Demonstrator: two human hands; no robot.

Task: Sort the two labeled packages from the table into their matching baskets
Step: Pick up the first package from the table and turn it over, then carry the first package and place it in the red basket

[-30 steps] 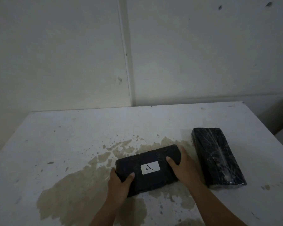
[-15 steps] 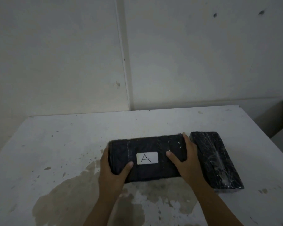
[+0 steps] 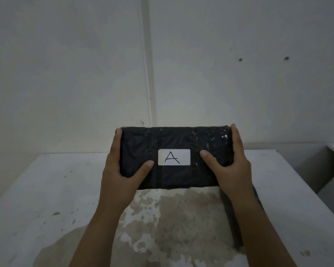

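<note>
Above the white table, a black plastic-wrapped package is held up in the air by both hands, its long side running level from left to right. Its near face carries a white label with a handwritten letter A, set at about the middle of the package. At the left end of the package the left hand is clamped, fingers wrapped round the far side and the thumb pressed on the near face just left of the label. At the right end of the package the right hand grips in the same way, its thumb on the near face just right of the label. Below the package a large brownish stain spreads over the table top. Below the right end of the package, a second black package lies on the table, mostly hidden behind the right forearm; no label on it can be seen.
</note>
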